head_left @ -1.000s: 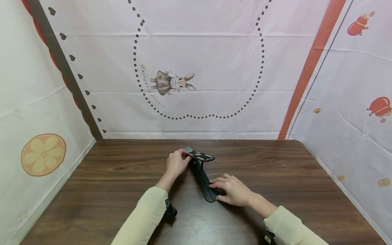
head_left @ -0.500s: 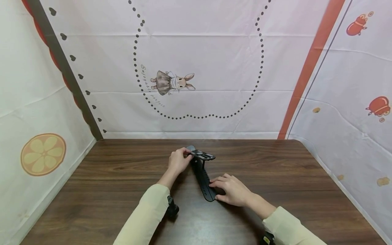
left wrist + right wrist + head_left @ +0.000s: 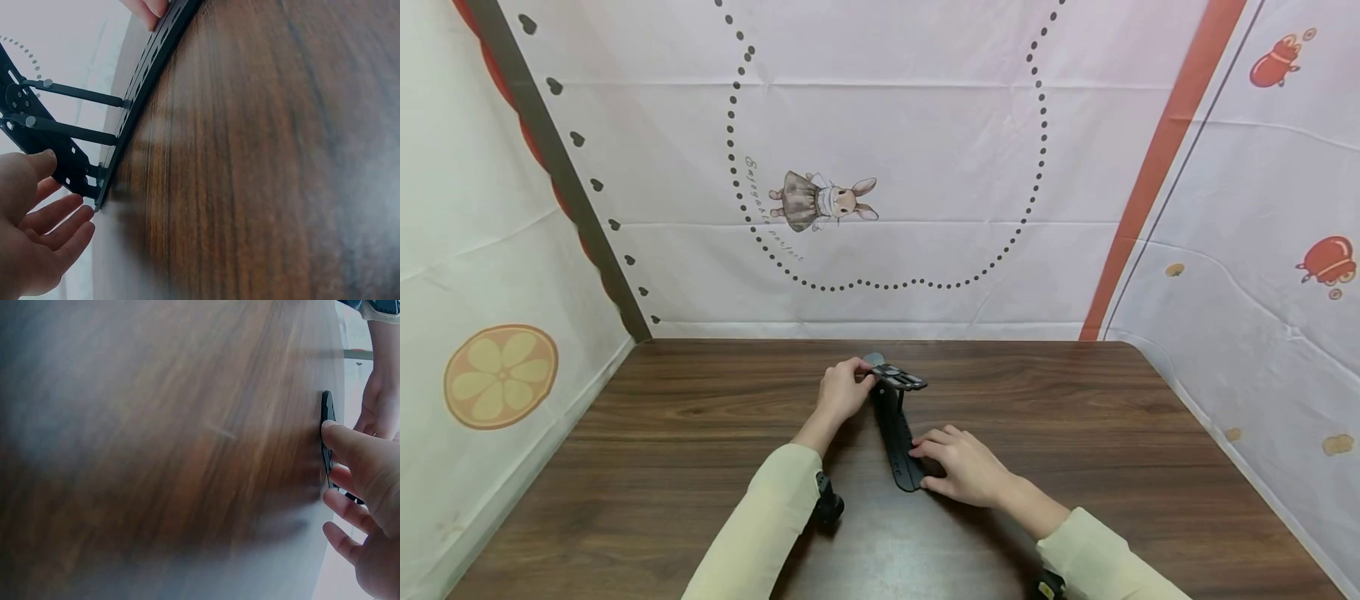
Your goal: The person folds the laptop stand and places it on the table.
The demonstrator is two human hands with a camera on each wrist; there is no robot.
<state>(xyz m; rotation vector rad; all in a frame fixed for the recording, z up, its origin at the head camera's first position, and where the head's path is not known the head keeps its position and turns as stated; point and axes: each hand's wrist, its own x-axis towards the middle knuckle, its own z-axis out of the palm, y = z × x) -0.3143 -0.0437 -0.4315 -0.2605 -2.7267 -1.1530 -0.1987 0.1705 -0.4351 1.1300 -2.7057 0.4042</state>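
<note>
A black folding stand rests on the table, with a long slotted base (image 3: 892,433) and a raised panel (image 3: 901,379) at its far end. Two struts (image 3: 81,93) prop the panel above the base in the left wrist view. My left hand (image 3: 842,392) pinches the panel's edge, the thumb (image 3: 42,164) lying on its face and the other fingers behind and below. At the near end, my right hand (image 3: 964,465) grips the base by its right side between thumb and fingers. In the right wrist view the base (image 3: 326,406) shows edge-on, partly hidden by the right hand.
The brown wood-grain table (image 3: 700,500) ends at a white printed cloth (image 3: 925,167) behind. More cloth hangs along the left and right sides. A small black camera (image 3: 829,504) sits on the left wrist.
The stand's far end has shifted slightly right and away with my left hand, while its near end has edged left with my right hand. Both hands keep their holds.
</note>
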